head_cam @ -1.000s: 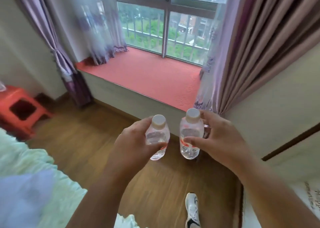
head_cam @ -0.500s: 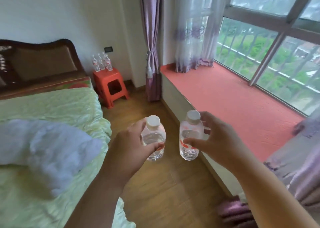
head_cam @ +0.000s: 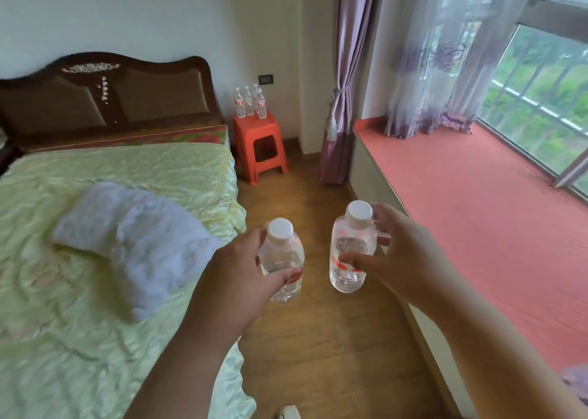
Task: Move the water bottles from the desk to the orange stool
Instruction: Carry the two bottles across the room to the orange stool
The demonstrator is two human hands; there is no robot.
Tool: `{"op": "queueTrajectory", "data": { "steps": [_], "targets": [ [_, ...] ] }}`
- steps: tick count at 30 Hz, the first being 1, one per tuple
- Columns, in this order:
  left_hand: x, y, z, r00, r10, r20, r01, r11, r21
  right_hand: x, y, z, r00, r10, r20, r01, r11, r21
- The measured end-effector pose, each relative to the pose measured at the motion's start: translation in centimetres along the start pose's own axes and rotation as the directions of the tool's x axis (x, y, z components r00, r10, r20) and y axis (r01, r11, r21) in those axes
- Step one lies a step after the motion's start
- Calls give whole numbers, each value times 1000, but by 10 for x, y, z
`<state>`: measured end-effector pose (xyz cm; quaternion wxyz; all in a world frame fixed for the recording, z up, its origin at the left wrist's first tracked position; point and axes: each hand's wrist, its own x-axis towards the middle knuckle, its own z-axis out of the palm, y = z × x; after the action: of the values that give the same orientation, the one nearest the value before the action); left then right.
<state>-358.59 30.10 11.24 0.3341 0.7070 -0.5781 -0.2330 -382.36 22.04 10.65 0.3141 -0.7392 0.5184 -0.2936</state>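
Since a moment ago you have turned more toward the bed, so the orange stool (head_cam: 259,132) now sits nearer the middle of what you see, past the corner of the bed (head_cam: 111,202).

Your left hand (head_cam: 241,278) is wrapped around one water bottle (head_cam: 281,259), with the thumb across its front. Your right hand (head_cam: 401,259) holds the other water bottle (head_cam: 351,247), fingers behind it and thumb in front. Both bottles stand straight up with their white caps on top, close together but not touching. I think you hold them up like that so they do not slip and are ready to set down.

Both bottles are in the air over the wooden floor (head_cam: 318,355), well away from the stool. A few bottles (head_cam: 249,102) already stand at the back of the stool top, near the wall. The front part looks bare, so that looks like the spot for these two. You need to walk between the bed and the red window seat (head_cam: 461,196) to get there.
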Motion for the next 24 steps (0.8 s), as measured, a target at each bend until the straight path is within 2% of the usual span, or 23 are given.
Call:
{"op": "queueTrajectory", "data": {
  "steps": [7,24],
  "targets": [
    [49,-11,7,1000,-15,3,15,999,-48,51,3,5,999,-7,39,9,999,-54],
    [240,-58,-33,998,64,-3,-64,998,-7,228,-22,55,999,-34,-12,32,991,-129]
  ]
}}
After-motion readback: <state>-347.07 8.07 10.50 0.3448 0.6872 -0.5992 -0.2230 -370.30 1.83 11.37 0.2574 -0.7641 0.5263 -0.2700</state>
